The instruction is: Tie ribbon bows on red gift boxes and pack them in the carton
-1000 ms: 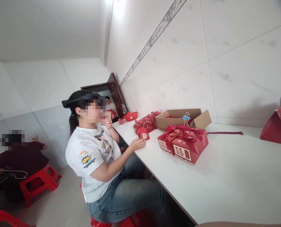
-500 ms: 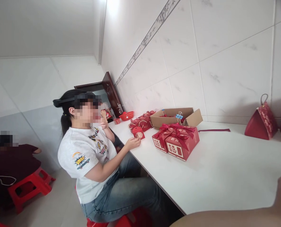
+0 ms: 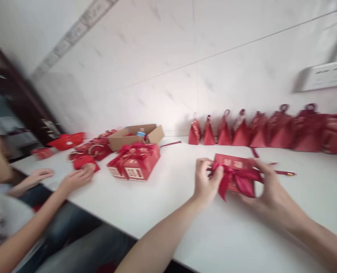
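Observation:
Between my two hands is a red gift box (image 3: pixel 236 163) with pale printed characters and a dark red ribbon bow (image 3: pixel 238 180) across its front. The thumb and curled fingers of my left hand (image 3: pixel 207 180) close on its left edge, by the ribbon's loop. My right hand (image 3: pixel 275 197) wraps its right side, thumb at the upper corner and fingers beneath. Slight motion blur hides the exact fingertip contact. Left of my hands, two similar red boxes with bows (image 3: pixel 138 163) stand side by side on the white table (image 3: pixel 168 204).
Along the tiled wall runs a row of triangular red bags (image 3: pixel 241 131) with loops. An open cardboard box (image 3: pixel 120 140) with a blue clip (image 3: pixel 141 132) stands behind the bowed boxes. At left, a co-worker's hand (image 3: pixel 77 180) touches a red packet (image 3: pixel 86 163). A red basket (image 3: pixel 67 140) lies farther off.
My view has swung right and down. Both my hands and the gift box between them are now in sight, where before only part of one arm showed at the lower right.

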Demonstrator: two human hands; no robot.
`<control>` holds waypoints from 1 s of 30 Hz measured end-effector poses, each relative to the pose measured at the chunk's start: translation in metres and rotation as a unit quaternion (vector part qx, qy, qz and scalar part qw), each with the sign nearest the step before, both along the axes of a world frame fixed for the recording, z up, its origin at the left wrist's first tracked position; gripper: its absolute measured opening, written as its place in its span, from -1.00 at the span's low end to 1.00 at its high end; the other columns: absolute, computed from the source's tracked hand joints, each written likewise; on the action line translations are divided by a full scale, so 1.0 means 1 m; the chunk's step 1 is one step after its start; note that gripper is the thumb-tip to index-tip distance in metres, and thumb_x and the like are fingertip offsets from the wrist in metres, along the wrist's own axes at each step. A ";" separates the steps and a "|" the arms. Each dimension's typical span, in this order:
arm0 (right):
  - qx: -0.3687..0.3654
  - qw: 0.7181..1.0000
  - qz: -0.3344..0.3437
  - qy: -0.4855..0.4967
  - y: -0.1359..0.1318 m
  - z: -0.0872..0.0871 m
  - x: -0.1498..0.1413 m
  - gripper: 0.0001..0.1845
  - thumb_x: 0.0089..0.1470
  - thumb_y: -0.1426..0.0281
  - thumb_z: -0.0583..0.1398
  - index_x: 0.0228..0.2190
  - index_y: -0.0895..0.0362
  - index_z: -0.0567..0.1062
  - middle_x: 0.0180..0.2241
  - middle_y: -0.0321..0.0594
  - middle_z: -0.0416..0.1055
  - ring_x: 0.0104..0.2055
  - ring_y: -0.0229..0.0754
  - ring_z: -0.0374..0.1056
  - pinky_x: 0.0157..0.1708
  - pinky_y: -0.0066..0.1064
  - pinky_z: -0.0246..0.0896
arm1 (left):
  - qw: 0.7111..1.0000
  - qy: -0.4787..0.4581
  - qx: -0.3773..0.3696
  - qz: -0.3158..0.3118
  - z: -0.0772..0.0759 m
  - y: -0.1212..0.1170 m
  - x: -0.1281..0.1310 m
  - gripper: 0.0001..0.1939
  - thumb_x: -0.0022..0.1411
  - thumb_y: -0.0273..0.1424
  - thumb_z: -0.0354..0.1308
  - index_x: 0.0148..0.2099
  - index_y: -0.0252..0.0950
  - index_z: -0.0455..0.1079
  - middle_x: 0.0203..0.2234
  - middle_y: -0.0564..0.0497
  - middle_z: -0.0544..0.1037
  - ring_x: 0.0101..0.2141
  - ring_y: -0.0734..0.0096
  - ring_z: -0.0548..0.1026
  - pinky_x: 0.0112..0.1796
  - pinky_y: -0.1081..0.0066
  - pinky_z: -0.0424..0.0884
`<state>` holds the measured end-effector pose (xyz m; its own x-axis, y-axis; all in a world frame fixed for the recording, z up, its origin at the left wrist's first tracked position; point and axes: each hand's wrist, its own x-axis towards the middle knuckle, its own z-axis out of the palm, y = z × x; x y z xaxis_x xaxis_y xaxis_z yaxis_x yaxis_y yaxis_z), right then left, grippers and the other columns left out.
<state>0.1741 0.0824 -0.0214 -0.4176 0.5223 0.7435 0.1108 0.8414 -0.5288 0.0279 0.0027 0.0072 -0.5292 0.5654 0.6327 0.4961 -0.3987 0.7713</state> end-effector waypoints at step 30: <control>0.066 0.997 0.040 -0.012 -0.012 0.021 -0.003 -0.02 -0.02 0.26 0.28 0.22 0.02 -0.21 0.08 0.12 0.06 0.12 0.16 0.18 -0.08 0.03 0.30 | 0.935 0.307 0.174 0.039 0.013 -0.013 -0.004 -0.95 0.14 -0.45 0.19 -0.35 -0.25 0.36 -0.37 0.02 0.24 -0.30 0.46 0.34 -0.30 0.44 0.42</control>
<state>0.1715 0.0708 0.0001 -0.4716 0.3855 0.7930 0.0521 0.9100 -0.4114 0.0239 -0.0108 0.0204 -0.0362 0.2445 0.9690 0.8411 -0.5161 0.1617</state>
